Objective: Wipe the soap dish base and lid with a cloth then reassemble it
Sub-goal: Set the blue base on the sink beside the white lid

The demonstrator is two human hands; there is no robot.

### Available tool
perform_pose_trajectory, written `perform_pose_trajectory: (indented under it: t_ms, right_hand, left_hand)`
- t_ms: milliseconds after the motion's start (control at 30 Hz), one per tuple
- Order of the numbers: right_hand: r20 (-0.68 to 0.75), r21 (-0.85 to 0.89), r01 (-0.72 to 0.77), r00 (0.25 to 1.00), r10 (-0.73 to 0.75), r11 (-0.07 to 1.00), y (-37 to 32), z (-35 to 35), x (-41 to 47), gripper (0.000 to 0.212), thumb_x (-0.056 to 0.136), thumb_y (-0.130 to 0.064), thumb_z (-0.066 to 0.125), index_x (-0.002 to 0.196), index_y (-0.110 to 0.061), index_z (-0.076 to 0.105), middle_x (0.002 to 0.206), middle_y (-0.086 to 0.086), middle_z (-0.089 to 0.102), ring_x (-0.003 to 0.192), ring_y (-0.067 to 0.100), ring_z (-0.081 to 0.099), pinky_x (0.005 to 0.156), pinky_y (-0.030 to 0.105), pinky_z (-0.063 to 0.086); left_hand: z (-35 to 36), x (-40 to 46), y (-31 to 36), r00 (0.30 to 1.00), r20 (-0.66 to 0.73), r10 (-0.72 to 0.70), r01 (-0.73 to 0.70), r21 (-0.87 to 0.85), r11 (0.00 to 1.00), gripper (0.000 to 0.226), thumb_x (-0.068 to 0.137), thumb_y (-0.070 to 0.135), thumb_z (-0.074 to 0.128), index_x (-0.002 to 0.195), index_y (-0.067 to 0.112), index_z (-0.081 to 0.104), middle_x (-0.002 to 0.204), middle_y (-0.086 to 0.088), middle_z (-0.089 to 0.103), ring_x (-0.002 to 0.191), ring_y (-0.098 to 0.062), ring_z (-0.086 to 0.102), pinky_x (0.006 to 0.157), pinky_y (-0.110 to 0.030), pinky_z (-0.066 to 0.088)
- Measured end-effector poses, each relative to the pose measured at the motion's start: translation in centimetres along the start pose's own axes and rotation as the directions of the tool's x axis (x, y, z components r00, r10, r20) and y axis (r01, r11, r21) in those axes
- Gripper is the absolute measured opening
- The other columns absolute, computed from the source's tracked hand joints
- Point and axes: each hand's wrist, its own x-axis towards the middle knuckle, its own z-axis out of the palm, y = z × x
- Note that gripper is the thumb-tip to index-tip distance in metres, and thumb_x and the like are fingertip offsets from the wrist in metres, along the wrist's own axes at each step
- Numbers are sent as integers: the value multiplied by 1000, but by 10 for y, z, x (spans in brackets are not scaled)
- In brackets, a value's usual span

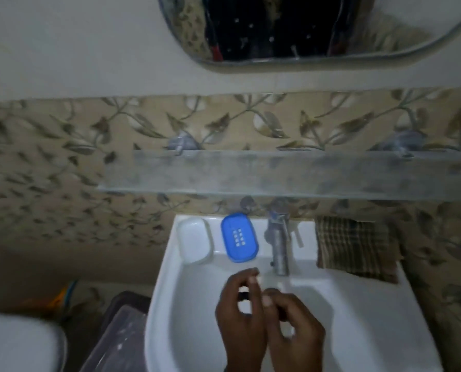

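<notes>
The blue soap dish base, with a grid of small holes, lies on the sink's back ledge left of the tap. Beside it on the left lies the white translucent lid, apart from the base. A brown checked cloth lies on the ledge right of the tap. My left hand and my right hand hover together over the basin, fingers loosely curled and touching each other. Neither hand holds anything that I can see. Both are well in front of the dish parts and the cloth.
The white sink has a steel tap at its back centre. A glass shelf juts out above it, under an oval mirror. A grey lidded bin and a white toilet cistern stand at lower left.
</notes>
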Motion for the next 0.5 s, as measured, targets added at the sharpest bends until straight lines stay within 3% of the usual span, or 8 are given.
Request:
perform_pose_trajectory:
  t_ms: [100,200,300,500]
  right_hand:
    - [148,165,-342,936,319,925,-4,58,4,14,89,-21,69,75,-21,72,66,-6,72,61,9,68,59,17,52]
    - [209,204,-589,807,553,782,12,108,13,13,88,-13,70,77,-20,73,71,0,75,73,23,73,68,27,58]
    - [200,178,-687,726,658,704,28,142,19,13,87,-21,72,74,-21,74,73,0,75,79,23,72,82,43,59]
    - [159,344,-770,612,774,538,37,173,27,15,84,-28,76,79,-14,76,78,5,75,79,20,71,82,36,59]
  left_hand:
    - [-39,34,-28,945,-129,-300,302,1,953,13,96,22,63,94,33,69,90,8,74,85,-10,71,66,-16,55]
    - [-65,66,-77,868,-103,-485,490,25,871,2,91,40,63,93,41,65,96,5,74,91,-19,71,81,-43,60]
    - [-75,84,-117,795,-6,-607,607,9,795,36,74,70,56,99,44,60,104,3,73,96,-23,71,88,-53,57]
    - [-73,111,-123,778,67,-624,626,-16,779,64,66,79,57,114,36,62,104,-4,75,97,-25,72,89,-51,59]
